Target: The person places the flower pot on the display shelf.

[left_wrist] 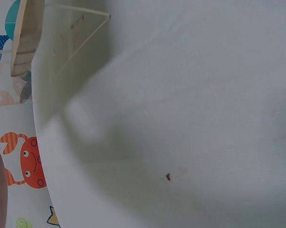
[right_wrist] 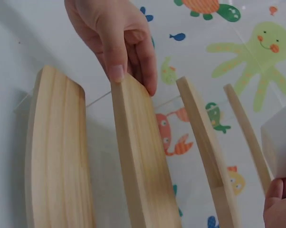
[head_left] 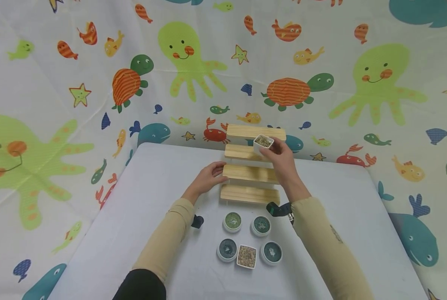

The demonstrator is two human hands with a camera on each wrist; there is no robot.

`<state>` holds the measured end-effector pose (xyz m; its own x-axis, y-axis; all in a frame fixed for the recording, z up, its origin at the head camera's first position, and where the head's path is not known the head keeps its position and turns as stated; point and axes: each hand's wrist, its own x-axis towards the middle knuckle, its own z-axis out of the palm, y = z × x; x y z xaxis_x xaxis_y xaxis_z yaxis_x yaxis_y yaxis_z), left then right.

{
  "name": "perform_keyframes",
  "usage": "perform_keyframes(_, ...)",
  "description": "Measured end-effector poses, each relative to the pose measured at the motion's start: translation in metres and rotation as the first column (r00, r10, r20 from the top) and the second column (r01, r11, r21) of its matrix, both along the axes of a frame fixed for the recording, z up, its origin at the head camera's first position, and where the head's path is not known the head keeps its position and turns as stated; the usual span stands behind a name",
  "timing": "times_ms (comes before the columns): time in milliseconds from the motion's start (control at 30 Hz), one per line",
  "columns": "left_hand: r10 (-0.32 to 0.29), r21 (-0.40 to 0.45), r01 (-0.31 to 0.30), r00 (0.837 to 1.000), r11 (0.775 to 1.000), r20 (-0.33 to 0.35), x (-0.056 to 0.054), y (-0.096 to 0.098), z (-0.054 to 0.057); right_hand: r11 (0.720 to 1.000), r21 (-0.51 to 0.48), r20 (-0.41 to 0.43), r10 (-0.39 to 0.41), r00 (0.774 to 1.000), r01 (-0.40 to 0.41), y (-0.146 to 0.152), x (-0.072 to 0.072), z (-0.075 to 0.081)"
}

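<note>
A stepped display stand [head_left: 247, 173] with pale wooden boards on clear side supports stands at the back of the table. My left hand [head_left: 209, 178] pinches the left end of its second board from the front; in the right wrist view, thumb and fingers of that hand [right_wrist: 119, 38] lie on either side of the board [right_wrist: 140, 156]. Higher up, by the right part of the upper boards, my right hand [head_left: 281, 160] grips a small white square pot [head_left: 263, 142] filled with greenish-brown bits. Only the pot's white side [right_wrist: 281, 140] shows in the right wrist view.
In front of the stand, several round white pots [head_left: 232, 221] with green or dark tops surround a white square pot of brownish grains [head_left: 247, 256]. A sea-animal curtain [head_left: 208, 112] hangs right behind the stand. The white tablecloth [head_left: 156, 175] carries small dark specks.
</note>
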<state>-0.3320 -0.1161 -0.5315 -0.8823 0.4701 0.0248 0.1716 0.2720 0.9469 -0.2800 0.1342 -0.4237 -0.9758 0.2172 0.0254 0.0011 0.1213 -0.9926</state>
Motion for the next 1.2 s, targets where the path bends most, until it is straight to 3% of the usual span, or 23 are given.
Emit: perform_keyframes(1200,0.012,-0.023,-0.012,1.0,1.0,-0.003,0.0,0.001,0.001,0.994,-0.107,-0.064,0.003,0.998,-0.01,-0.026,-0.035,0.017)
